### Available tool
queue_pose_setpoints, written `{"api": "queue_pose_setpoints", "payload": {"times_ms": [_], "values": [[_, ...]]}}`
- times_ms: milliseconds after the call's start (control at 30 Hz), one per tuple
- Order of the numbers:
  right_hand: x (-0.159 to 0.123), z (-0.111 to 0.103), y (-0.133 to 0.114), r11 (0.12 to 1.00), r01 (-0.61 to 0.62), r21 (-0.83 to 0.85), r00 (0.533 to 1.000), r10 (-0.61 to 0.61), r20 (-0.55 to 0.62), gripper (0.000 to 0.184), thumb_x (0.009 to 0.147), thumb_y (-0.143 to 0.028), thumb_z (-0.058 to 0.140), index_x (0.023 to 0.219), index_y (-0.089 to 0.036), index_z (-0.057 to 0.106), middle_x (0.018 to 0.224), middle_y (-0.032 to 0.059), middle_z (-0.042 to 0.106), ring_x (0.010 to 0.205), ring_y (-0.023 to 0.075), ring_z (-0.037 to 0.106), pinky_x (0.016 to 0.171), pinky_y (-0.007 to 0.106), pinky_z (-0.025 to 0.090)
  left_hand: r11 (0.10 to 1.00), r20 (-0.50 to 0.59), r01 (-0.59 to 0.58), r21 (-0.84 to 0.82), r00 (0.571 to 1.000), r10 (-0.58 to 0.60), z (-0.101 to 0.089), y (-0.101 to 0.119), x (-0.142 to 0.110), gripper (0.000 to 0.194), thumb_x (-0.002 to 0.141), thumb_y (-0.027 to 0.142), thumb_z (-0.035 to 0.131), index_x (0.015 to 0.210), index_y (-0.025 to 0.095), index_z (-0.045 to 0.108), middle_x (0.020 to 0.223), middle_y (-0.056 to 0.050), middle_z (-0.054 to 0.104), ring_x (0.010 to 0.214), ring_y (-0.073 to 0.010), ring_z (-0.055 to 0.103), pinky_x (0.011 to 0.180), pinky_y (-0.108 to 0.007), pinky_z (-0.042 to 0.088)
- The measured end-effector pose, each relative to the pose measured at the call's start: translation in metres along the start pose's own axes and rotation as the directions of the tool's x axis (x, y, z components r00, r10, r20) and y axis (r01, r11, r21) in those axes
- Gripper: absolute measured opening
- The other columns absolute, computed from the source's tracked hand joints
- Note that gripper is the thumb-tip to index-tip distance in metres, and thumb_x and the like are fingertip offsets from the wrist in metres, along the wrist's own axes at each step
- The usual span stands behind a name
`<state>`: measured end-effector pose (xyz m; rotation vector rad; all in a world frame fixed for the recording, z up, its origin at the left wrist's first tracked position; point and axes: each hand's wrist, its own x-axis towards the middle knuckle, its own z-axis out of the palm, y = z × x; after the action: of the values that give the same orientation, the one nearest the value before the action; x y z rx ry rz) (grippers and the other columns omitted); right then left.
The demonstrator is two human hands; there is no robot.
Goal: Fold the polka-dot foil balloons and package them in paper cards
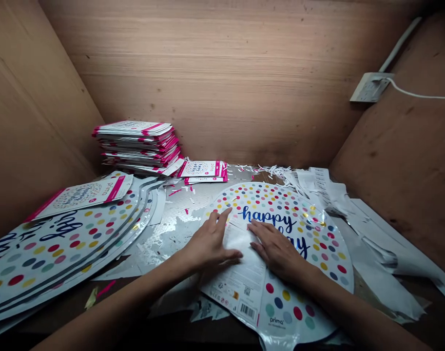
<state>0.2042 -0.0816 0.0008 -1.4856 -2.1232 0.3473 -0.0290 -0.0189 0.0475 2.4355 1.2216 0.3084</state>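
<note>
A round foil balloon [328, 253], flat and white with coloured dots and blue "happy" lettering, lies in front of me. On its left part rests a printed white card sleeve [240, 287] with a barcode, turned back side up. My left hand [213, 239] is over the sleeve's upper left edge, its fingers and thumb spread. My right hand [279, 246] lies with extended fingers on the balloon, fingertips at the sleeve's right edge, covering part of the lettering. Neither hand grips anything.
Several flat balloons [79, 243] are piled at left, a pink-and-white sleeve [87, 195] on top. Behind stands a tall stack of sleeves [138, 146], with a few more sleeves [202, 169] beside it. Paper strips [376, 239] lie at right. A socket [371, 87] is on the wooden wall.
</note>
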Motion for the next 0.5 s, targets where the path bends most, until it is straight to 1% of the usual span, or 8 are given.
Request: {"api": "queue_pose_setpoints", "payload": {"times_ms": [67, 100, 167, 233, 300, 400, 467, 500], "values": [[0.004, -0.003, -0.001, 0.975, -0.122, 0.185, 0.991, 0.131, -0.035, 0.047, 0.097, -0.038, 0.055, 0.142, -0.023, 0.052, 0.139, 0.0121, 0.06, 0.128, 0.0283, 0.055, 0.108, 0.05, 0.046, 0.996, 0.07, 0.069, -0.05, 0.995, -0.065, -0.003, 0.007, -0.007, 0.12, 0.062, 0.053, 0.085, 0.158, 0.026, 0.018, 0.139, -0.016, 0.043, 0.124, -0.0372, 0.053, 0.101, -0.045, 0.045], [0.007, -0.006, -0.001, 0.938, -0.189, 0.289, 0.979, 0.203, -0.019, 0.045, 0.096, -0.038, 0.056, 0.138, -0.023, 0.055, 0.134, 0.0115, 0.063, 0.121, 0.0272, 0.059, 0.104, 0.048, 0.049, 0.993, 0.096, 0.096, -0.072, 0.991, -0.089, -0.003, 0.01, -0.008, 0.121, 0.061, 0.049, 0.086, 0.158, 0.027, 0.017, 0.139, -0.016, 0.043, 0.124, -0.0371, 0.053, 0.1, -0.044, 0.046], [0.013, -0.014, 0.0, 0.822, -0.318, 0.473, 0.943, 0.327, 0.066, 0.042, 0.093, -0.036, 0.061, 0.132, -0.021, 0.06, 0.128, 0.0103, 0.066, 0.104, 0.0238, 0.066, 0.096, 0.043, 0.053, 0.987, 0.127, 0.12, -0.11, 0.986, -0.105, -0.004, 0.014, -0.008, 0.121, 0.06, 0.044, 0.087, 0.158, 0.028, 0.018, 0.138, -0.015, 0.046, 0.124, -0.0368, 0.053, 0.1, -0.044, 0.046], [0.015, -0.023, 0.002, 0.669, -0.424, 0.61, 0.898, 0.395, 0.192, 0.051, 0.084, -0.028, 0.071, 0.132, -0.018, 0.06, 0.13, 0.0103, 0.065, 0.091, 0.0194, 0.067, 0.088, 0.038, 0.054, 0.987, 0.136, 0.098, -0.129, 0.987, -0.08, -0.003, 0.015, -0.007, 0.118, 0.059, 0.042, 0.088, 0.157, 0.029, 0.023, 0.136, -0.014, 0.05, 0.127, -0.0365, 0.051, 0.102, -0.045, 0.044], [0.013, -0.03, 0.003, 0.498, -0.494, 0.712, 0.86, 0.402, 0.316, 0.063, 0.073, -0.02, 0.078, 0.133, -0.017, 0.06, 0.131, 0.0107, 0.064, 0.083, 0.0159, 0.066, 0.082, 0.034, 0.054, 0.988, 0.133, 0.06, -0.14, 0.99, -0.042, 0.0, 0.015, -0.007, 0.115, 0.059, 0.04, 0.089, 0.156, 0.029, 0.028, 0.138, -0.013, 0.052, 0.129, -0.036, 0.049, 0.105, -0.045, 0.042], [0.006, -0.037, 0.002, 0.252, -0.537, 0.805, 0.828, 0.342, 0.445, 0.068, 0.062, -0.014, 0.084, 0.127, -0.017, 0.065, 0.126, 0.01, 0.067, 0.083, 0.0143, 0.066, 0.078, 0.029, 0.053, 0.981, 0.122, 0.046, -0.187, 0.992, -0.023, 0.004, 0.013, -0.01, 0.114, 0.059, 0.041, 0.089, 0.156, 0.029, 0.03, 0.146, -0.012, 0.049, 0.129, -0.0345, 0.05, 0.106, -0.044, 0.042], [0.003, -0.039, 0.002, 0.144, -0.543, 0.827, 0.821, 0.294, 0.489, 0.068, 0.058, -0.012, 0.086, 0.122, -0.018, 0.067, 0.12, 0.0087, 0.069, 0.086, 0.0145, 0.067, 0.076, 0.026, 0.052, 0.964, 0.138, 0.088, -0.251, 0.989, -0.055, 0.005, 0.011, -0.012, 0.117, 0.057, 0.043, 0.089, 0.156, 0.028, 0.029, 0.149, -0.012, 0.047, 0.125, -0.0335, 0.054, 0.104, -0.042, 0.044], [0.002, -0.039, 0.001, 0.124, -0.547, 0.828, 0.82, 0.276, 0.501, 0.065, 0.058, -0.013, 0.086, 0.12, -0.018, 0.068, 0.115, 0.0074, 0.071, 0.086, 0.0139, 0.066, 0.072, 0.024, 0.05, 0.951, 0.145, 0.112, -0.289, 0.987, -0.072, 0.005, 0.01, -0.013, 0.117, 0.056, 0.044, 0.09, 0.156, 0.028, 0.031, 0.149, -0.011, 0.047, 0.123, -0.0331, 0.056, 0.103, -0.041, 0.046]]}}
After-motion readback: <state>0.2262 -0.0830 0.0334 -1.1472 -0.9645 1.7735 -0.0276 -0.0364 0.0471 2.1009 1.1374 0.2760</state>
